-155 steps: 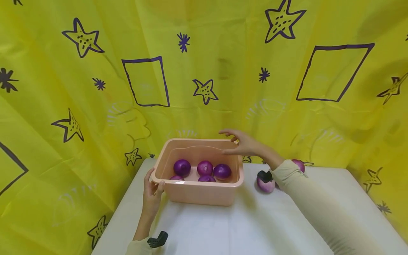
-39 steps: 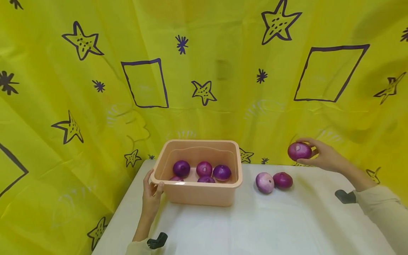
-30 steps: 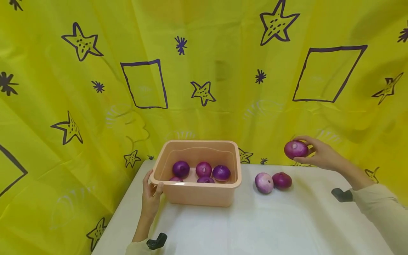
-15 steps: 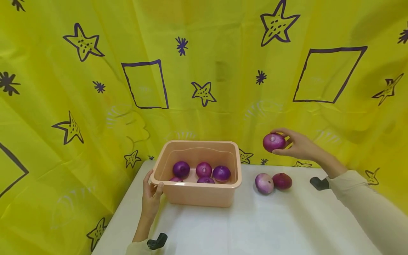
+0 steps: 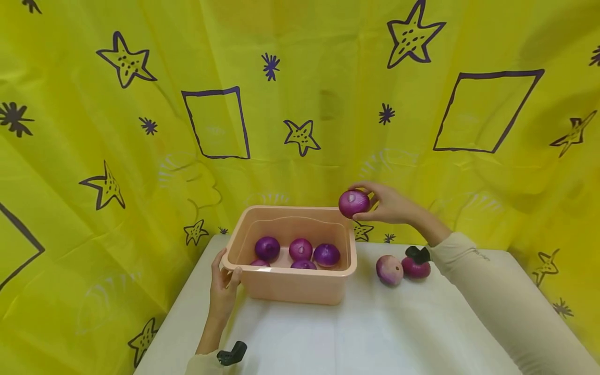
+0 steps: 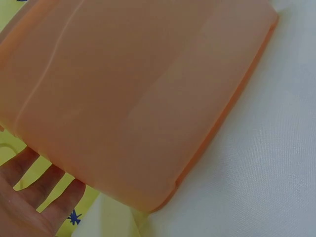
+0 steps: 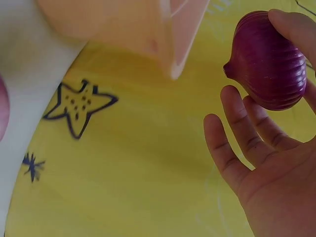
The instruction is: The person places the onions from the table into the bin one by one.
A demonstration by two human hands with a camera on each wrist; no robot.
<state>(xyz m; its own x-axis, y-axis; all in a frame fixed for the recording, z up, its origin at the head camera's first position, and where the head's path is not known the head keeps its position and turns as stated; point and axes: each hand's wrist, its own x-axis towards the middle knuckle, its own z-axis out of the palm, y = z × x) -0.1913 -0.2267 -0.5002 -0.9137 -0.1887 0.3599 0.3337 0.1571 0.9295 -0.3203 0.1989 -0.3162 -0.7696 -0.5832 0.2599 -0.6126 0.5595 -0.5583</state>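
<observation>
My right hand (image 5: pixel 391 204) pinches a red onion (image 5: pixel 353 203) between thumb and fingers, over the back right corner of a peach plastic tub (image 5: pixel 295 285). In the right wrist view the same onion (image 7: pixel 269 61) shows its pointed end, with the other fingers spread below it. My left hand (image 5: pixel 222 294) grips the tub's front left corner, thumb over the rim; the left wrist view shows fingers (image 6: pixel 61 202) against the tub's wall (image 6: pixel 128 98). Inside the tub lie several red onions (image 5: pixel 300 250), two of them partly hidden by the front wall.
Two more onions sit on the white table (image 5: pixel 304 333) right of the tub: a pale one (image 5: pixel 389 270) and a darker one (image 5: pixel 416 267), the latter partly covered by the right wrist's black camera (image 5: pixel 417 254). A yellow patterned curtain (image 5: pixel 262 177) hangs close behind the table.
About five seconds ago my right hand was empty above the tub. It then held an onion at the far right and has carried it left to the tub's corner. The left hand stays put.
</observation>
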